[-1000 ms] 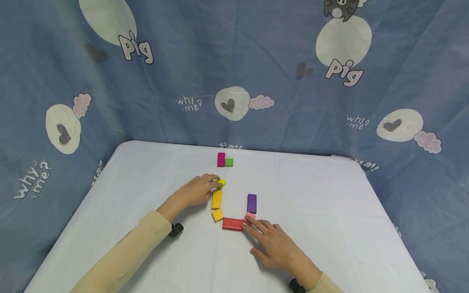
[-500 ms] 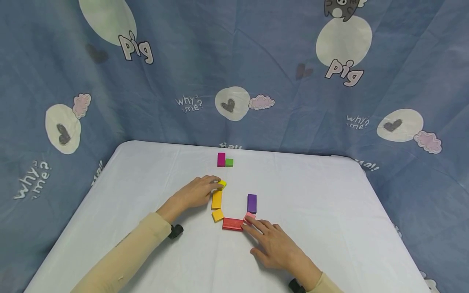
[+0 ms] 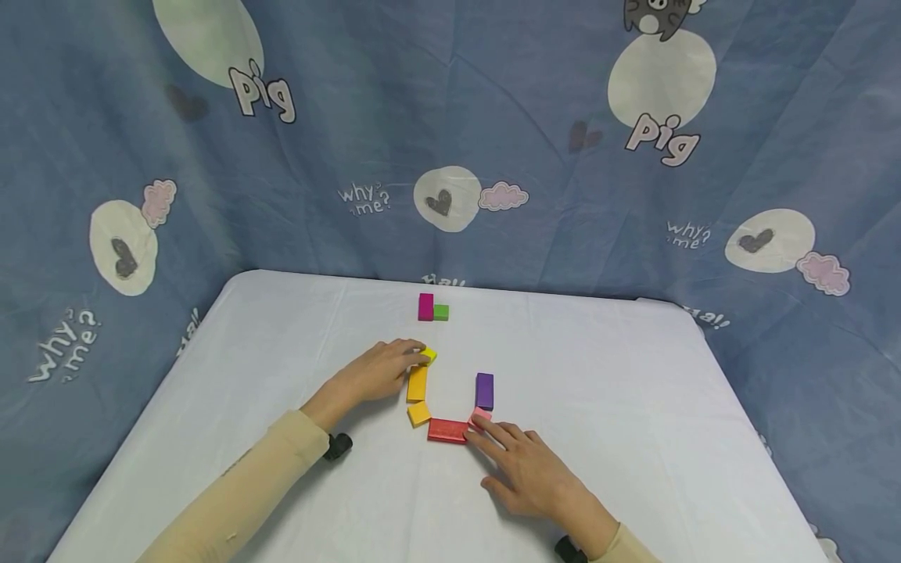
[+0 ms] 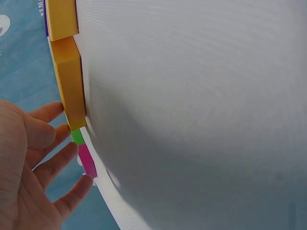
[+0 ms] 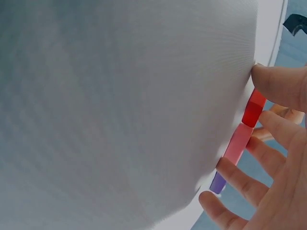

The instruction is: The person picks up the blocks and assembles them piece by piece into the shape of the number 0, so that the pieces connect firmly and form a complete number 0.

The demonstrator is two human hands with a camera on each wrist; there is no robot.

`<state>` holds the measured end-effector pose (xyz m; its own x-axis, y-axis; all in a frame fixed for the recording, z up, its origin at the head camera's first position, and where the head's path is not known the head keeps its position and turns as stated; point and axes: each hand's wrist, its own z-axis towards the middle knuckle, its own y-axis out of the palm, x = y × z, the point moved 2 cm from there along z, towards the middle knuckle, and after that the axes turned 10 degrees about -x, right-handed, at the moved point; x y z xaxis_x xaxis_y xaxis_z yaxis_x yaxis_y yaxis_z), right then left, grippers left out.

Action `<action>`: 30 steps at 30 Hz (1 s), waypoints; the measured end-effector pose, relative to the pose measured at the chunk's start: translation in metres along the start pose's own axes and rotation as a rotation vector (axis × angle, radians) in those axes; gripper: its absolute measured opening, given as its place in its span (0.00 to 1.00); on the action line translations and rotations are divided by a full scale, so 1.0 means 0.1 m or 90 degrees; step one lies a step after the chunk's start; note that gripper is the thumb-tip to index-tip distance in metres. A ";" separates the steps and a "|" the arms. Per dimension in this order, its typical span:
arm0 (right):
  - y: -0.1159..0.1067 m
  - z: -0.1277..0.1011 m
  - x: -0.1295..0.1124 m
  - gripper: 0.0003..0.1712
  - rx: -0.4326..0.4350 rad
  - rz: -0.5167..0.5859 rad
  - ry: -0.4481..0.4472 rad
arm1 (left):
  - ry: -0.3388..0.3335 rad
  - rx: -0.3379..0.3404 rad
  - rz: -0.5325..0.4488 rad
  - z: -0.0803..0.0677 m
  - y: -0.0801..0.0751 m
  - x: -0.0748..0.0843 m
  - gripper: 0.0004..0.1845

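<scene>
My left hand (image 3: 383, 369) lies with its fingertips on a small yellow block (image 3: 429, 356), which they partly cover. In the left wrist view the fingers are spread beside the long orange block (image 4: 71, 88); the yellow one cannot be made out there. Just below the yellow block that orange block stands in a row, followed by a small tilted orange-yellow block (image 3: 418, 414). A long red block (image 3: 446, 431) continues the row to the right. My right hand (image 3: 531, 473), fingers spread and fairly straight, touches the red block's right end and a small pink block (image 5: 237, 143).
A purple block (image 3: 484, 391) stands just above the pink one, forming the right side of a U shape. Farther back, a magenta block (image 3: 425, 307) and a green block (image 3: 441, 313) sit side by side. A patterned blue cloth (image 3: 549, 203) hangs behind the white table (image 3: 619, 407).
The yellow block has slid slightly right and toward me under my left fingers. My right hand and the other blocks have stayed in place.
</scene>
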<state>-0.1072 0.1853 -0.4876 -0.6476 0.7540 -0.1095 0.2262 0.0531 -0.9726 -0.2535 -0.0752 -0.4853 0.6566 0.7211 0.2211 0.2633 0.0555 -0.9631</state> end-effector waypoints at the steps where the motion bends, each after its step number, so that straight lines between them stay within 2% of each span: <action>1: 0.00 0.00 0.00 0.37 -0.003 0.002 0.002 | 0.001 0.001 0.000 0.00 0.00 0.00 0.19; 23: 0.01 0.00 0.00 0.38 0.008 0.000 -0.001 | -0.013 -0.018 -0.004 -0.01 0.01 0.01 0.19; 30: 0.00 0.00 0.00 0.37 0.008 0.007 -0.003 | 0.005 0.004 -0.012 -0.01 -0.01 0.00 0.19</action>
<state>-0.1073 0.1854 -0.4881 -0.6491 0.7511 -0.1205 0.2241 0.0374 -0.9739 -0.2528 -0.0763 -0.4845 0.6566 0.7147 0.2410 0.2722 0.0735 -0.9594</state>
